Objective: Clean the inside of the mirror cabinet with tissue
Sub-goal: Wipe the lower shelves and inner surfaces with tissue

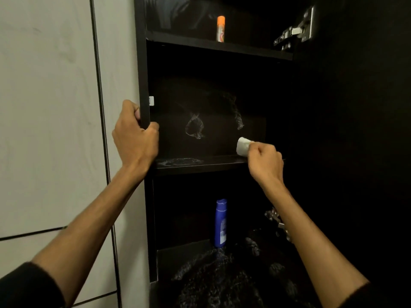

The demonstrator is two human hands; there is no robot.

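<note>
The left hand [135,134] is gripping the cabinet's [143,85] front left edge, fingers curling round it, at about nine o'clock from the middle shelf [200,162]. The right hand [265,162] is clenching a wadded white tissue [243,146] and holding it at the shelf's back right corner, at three o'clock. Whitish streaks [194,127] are showing on the back wall. An orange tube [220,28] is standing at twelve, a blue bottle [220,223] at six.
</note>
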